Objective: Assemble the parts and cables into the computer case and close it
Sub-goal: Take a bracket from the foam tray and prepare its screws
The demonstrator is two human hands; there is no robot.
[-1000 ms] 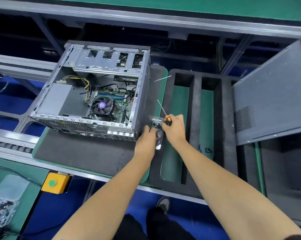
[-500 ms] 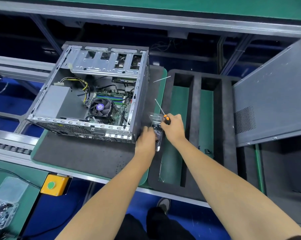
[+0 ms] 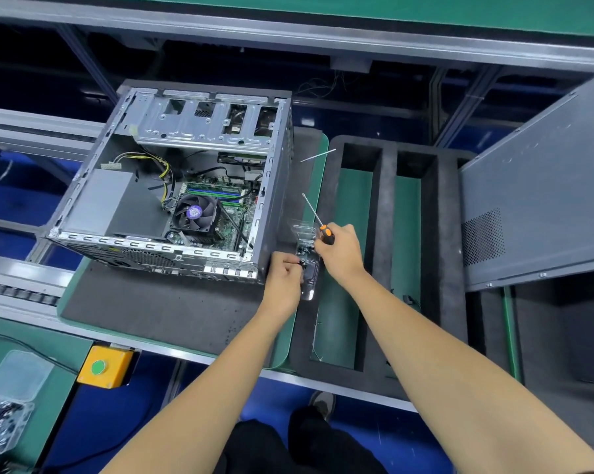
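Observation:
The open computer case [image 3: 186, 186] lies on its side on a grey foam mat, showing the motherboard, the fan [image 3: 195, 213] and yellow cables. Just right of the case sits a small clear box of screws [image 3: 307, 265]. My left hand [image 3: 285, 278] pinches a screw at that box. My right hand [image 3: 340, 253] grips an orange-and-black screwdriver [image 3: 318, 220], its shaft pointing up and to the left. The grey side panel [image 3: 541, 186] leans at the right.
A black foam tray [image 3: 384, 254] with long slots lies between the case and the panel. A yellow box with a green button [image 3: 106, 369] hangs at the bench's front edge. A clear tub of screws [image 3: 1, 425] stands at the bottom left. A thin white rod [image 3: 318, 155] lies beyond the case.
My left hand has closed its fingers on a screw at the small box. The right hand and screwdriver have barely shifted.

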